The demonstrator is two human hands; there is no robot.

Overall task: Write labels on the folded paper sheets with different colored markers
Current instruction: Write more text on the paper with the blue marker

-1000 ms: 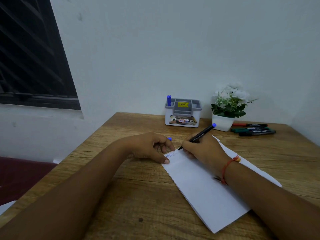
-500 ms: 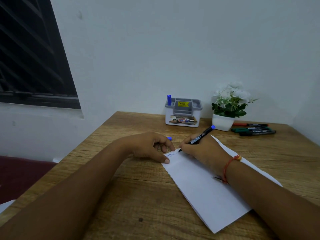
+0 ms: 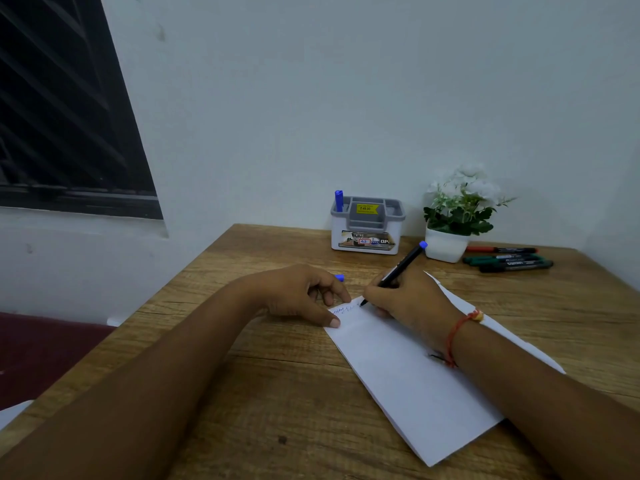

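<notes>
A folded white paper sheet (image 3: pixel 408 372) lies slanted on the wooden table (image 3: pixel 277 403). My right hand (image 3: pixel 405 303) grips a black marker with a blue end (image 3: pixel 403 263), its tip touching the sheet's top edge beside a short line of blue writing (image 3: pixel 343 310). My left hand (image 3: pixel 304 296) rests at the sheet's top-left corner, thumb tip pressing the paper. Its fingers are curled, and a blue cap (image 3: pixel 340 277) pokes out from them.
A white and grey pen holder (image 3: pixel 367 226) with a blue pen (image 3: pixel 338 200) stands at the back by the wall. Right of it stand a white potted plant (image 3: pixel 457 216) and three capped markers, red (image 3: pixel 502 250), green (image 3: pixel 502 259) and dark (image 3: pixel 516 266).
My right hand has crept slightly along the top edge with the marker, and the blue writing has grown a little. My left hand stays put.
</notes>
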